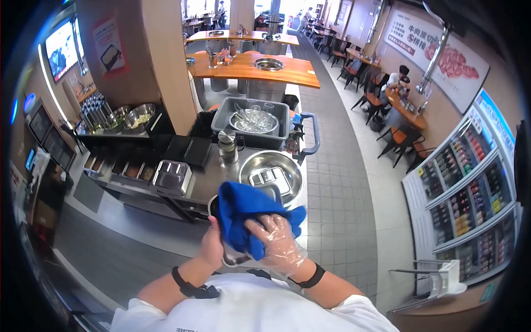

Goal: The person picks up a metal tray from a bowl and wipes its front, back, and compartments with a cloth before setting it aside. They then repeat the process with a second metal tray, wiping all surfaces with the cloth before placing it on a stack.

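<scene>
My right hand [279,239], in a clear plastic glove, presses a blue cloth [243,213] onto a metal container [231,255] that my left hand [212,243] grips from its left side. The cloth covers most of the container, so only its rim and lower edge show. Both hands are held close to my chest, just in front of a cart's near edge.
A steel cart [207,185] holds a large metal bowl [249,163] with a divided tray inside, a grey bus tub [221,119] of dishes, a lidded steel box [172,176] and a glass pitcher [228,146]. A food counter stands at the left, drink fridges [470,188] at the right, a tiled aisle between.
</scene>
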